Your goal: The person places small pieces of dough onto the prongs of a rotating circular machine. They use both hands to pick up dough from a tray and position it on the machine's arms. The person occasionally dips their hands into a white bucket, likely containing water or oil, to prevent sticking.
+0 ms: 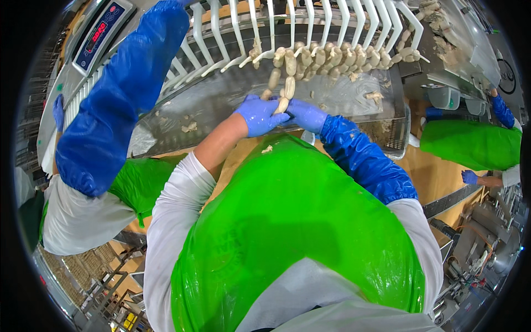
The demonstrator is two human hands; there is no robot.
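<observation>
A string of pale sausage links [290,63] hangs down from a white rack of prongs [292,22] in front of me. My left hand [260,115], in a blue glove, is closed around the lower links, thumb pointing right. My right hand [307,115], gloved and with a blue sleeve cover, meets it at the lowest link [282,105], its fingers closed against it and partly hidden. More sausage links [343,58] hang bunched along the prongs to the right.
Below the rack lies a wet metal tray [221,119] with meat scraps. A co-worker's blue-sleeved arm [119,99] reaches across at left, near a scale [102,36]. Another co-worker in a green apron [470,144] stands at right, near clear plastic tubs [442,98].
</observation>
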